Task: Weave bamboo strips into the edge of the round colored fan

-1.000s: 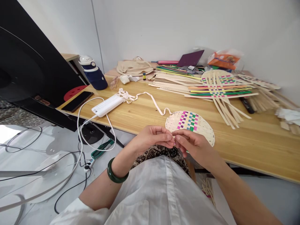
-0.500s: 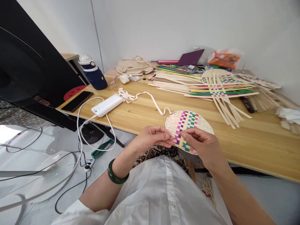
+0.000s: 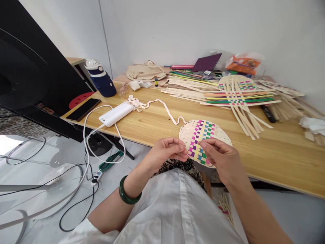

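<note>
At the table's near edge, both hands' fingers pinch the woven disc (image 3: 203, 140): left hand (image 3: 166, 152), right hand (image 3: 222, 159).

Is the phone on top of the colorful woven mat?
No, the phone lies far left on the table's end, apart from the woven mat.

Both hands meet at the near rim of the round woven mat (image 3: 203, 137). The left hand (image 3: 166, 152) pinches the edge from the left, and the right hand (image 3: 220, 157) grips it with fingertips on the coloured weave. A cream ribbon (image 3: 166, 108) runs beyond the left hand to a white power strip (image 3: 116, 114). Loose bamboo strips (image 3: 228, 98) lie well beyond the right hand.
</note>
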Available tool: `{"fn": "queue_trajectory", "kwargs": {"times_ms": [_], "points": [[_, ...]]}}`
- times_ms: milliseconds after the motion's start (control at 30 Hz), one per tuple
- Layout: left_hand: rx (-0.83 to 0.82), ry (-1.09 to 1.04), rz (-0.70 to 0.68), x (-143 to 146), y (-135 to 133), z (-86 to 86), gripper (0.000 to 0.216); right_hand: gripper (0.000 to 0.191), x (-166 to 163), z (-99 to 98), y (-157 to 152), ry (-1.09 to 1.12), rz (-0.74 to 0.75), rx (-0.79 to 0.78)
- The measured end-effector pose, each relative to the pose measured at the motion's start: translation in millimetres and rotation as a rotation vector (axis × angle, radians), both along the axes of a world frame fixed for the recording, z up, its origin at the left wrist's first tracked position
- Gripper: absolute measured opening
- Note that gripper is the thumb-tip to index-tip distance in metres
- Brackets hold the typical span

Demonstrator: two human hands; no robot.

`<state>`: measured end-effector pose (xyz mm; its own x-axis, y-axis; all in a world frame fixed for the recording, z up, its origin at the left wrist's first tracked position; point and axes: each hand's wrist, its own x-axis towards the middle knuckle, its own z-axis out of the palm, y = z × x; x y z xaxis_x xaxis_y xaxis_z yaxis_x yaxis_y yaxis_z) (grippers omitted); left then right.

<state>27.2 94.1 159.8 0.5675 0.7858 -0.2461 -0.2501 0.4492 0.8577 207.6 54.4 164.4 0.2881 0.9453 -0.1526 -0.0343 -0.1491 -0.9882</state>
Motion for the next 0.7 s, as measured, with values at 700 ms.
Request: {"fn": "queue_trajectory", "kwargs": {"times_ms": [700], "points": [[0.186, -0.040, 0.194, 15.3, -17.8, 3.8, 0.031, 0.029, -9.6, 5.3, -14.5, 0.119, 0.099, -0.017]]}}
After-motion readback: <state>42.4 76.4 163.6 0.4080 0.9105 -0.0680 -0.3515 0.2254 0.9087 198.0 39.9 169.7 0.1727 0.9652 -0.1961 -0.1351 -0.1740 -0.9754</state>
